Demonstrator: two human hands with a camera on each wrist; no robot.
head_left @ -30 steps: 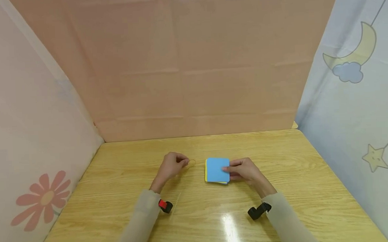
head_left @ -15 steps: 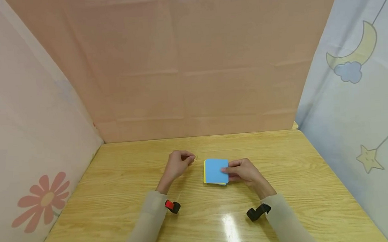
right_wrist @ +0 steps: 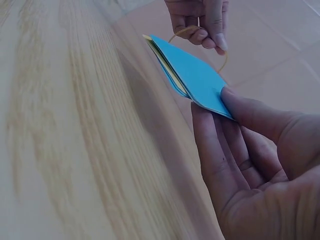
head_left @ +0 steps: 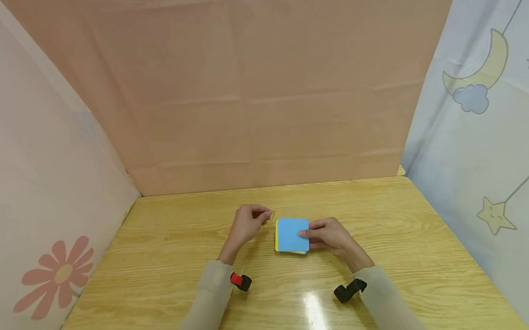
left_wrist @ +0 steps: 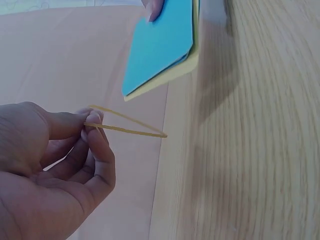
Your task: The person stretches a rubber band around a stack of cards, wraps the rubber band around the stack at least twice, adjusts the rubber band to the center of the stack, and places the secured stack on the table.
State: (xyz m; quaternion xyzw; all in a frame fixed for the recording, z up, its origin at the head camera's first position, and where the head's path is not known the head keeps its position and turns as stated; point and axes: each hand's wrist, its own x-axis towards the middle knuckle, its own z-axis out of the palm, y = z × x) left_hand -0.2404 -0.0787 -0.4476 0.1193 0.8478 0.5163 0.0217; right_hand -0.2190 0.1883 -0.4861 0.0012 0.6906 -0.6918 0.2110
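Note:
Between thumb and fingertips my left hand (head_left: pixel 248 223) pinches a thin tan rubber band (left_wrist: pixel 132 131), which sticks out as a narrow open loop. My right hand (head_left: pixel 334 236) grips the right edge of a small stack of square cards (head_left: pixel 292 235), thumb on top and fingers beneath. The top card is blue, with yellow and blue edges showing under it. In the left wrist view the stack is held above the table. The loop lies close to the left edge of the stack; from these views I cannot tell whether they touch.
A wood-grain table (head_left: pixel 162 268) lies under both hands. An upright tan panel (head_left: pixel 244 111) closes off its back edge. Patterned cloth walls stand on both sides, one with a flower (head_left: pixel 56 277), the other with a moon (head_left: pixel 486 66).
My left hand has moved right with the rubber band, closer to the cards. The right hand and the stack have shifted slightly left and toward me.

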